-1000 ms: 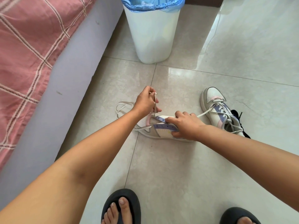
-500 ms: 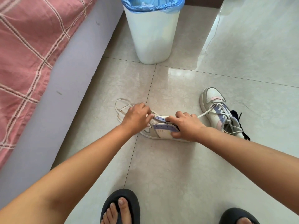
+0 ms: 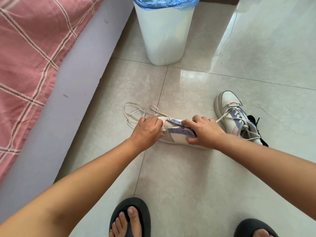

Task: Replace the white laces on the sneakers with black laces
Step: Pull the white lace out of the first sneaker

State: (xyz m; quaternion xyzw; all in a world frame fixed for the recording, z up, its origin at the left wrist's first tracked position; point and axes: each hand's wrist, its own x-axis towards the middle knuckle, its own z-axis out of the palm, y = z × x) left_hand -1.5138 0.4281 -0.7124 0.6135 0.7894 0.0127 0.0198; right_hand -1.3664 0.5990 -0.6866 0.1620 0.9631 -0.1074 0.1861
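Tiled floor (image 3: 188, 177); the sneaker (image 3: 177, 134) lies centre. Right hand (image 3: 204, 132) clamps its eyelet flaps, left hand (image 3: 147, 130) pinches the limp white lace (image 3: 135, 112) at nine o'clock; best gripped near the eyelet.

both bare forearms reach forward and down from the lower corners of the view and converge near the middle. the left hand (image 3: 147, 130) lies knuckles up, wrist nearly straight, its fingers curled under and bunched at the tips as if pinching; what sits between them is hidden by the hand itself. the right hand (image 3: 204, 131) is also back-up, its wrist bent slightly inward, fingers bent at the knuckles and spread, the index finger stretched toward the left hand, the thumb tucked low on the near side and pressing opposite the fingers in a clamp. the two hands sit just beside each other without touching. two feet with bare toes show at the bottom edge.
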